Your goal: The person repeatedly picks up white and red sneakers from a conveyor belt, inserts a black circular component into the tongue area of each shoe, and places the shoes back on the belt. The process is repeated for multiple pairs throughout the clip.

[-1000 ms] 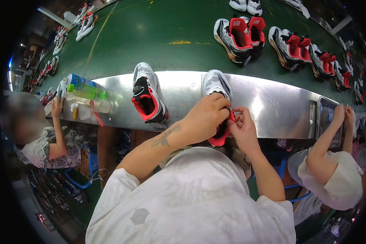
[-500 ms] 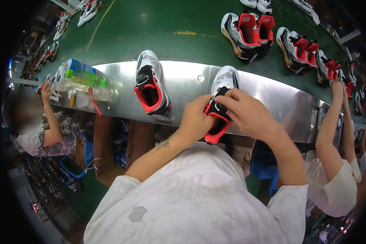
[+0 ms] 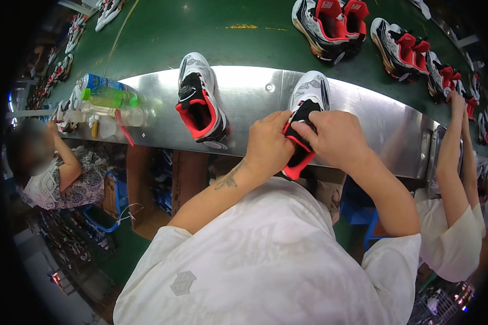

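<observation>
A white, black and red sneaker [image 3: 310,89] rests on the metal ledge in front of me, toe pointing away. My left hand [image 3: 269,142] grips its left side by the collar, the thumb toward the opening. My right hand [image 3: 337,134] is closed on the tongue and right collar edge, its thumb pressed over the black tongue. Both hands partly cover the opening, and the right fingertips are hidden. The matching sneaker [image 3: 196,67] stands apart to the left on the ledge, its red-lined opening toward me, untouched.
Behind the steel ledge [image 3: 244,81] runs a green work surface [image 3: 200,27] carrying several pairs of sneakers [image 3: 328,32]. Bottles [image 3: 111,98] and a red strip [image 3: 124,128] lie at the ledge's left end. Co-workers sit on both sides, the right one's arms [image 3: 451,141] reaching toward shoes.
My right hand has gone from pinching at the tongue's top with bent fingers to closing over the tongue and collar. My left hand keeps its hold. The whole view has shifted slightly.
</observation>
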`<state>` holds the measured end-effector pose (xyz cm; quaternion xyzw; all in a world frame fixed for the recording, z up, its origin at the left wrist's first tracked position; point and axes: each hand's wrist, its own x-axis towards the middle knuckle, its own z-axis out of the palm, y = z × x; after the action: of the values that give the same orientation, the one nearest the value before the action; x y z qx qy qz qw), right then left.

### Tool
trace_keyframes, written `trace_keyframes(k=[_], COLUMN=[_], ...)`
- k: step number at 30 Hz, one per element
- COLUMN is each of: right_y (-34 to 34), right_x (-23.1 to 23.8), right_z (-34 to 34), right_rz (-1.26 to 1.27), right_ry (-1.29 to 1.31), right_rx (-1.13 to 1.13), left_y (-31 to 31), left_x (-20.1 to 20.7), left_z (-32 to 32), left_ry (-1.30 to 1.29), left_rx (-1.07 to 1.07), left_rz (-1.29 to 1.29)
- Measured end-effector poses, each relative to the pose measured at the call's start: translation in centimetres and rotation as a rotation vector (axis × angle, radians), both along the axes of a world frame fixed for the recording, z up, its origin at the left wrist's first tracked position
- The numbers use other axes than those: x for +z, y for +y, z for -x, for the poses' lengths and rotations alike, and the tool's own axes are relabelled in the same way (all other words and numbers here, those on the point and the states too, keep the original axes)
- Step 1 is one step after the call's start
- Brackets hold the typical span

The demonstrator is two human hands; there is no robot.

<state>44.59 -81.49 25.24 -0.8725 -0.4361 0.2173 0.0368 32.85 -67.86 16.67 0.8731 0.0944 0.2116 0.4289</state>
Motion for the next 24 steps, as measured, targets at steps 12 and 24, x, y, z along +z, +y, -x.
trace_keyframes(k=[12,24], right_y=[-1.8,-2.3], right_x=[-0.5,-0.6], right_z=[-2.2,-0.4], right_rz=[-0.653,-0.315], right_ry=[-0.27,-0.103], right_rx=[0.371,0.119], left_y=[-0.5,-0.4], left_x=[0.9,1.0], left_z=[-0.2,-0.4], left_ry=[0.04,0.023], left_rx=[0.006,-0.021], left_rz=[0.021,0.039])
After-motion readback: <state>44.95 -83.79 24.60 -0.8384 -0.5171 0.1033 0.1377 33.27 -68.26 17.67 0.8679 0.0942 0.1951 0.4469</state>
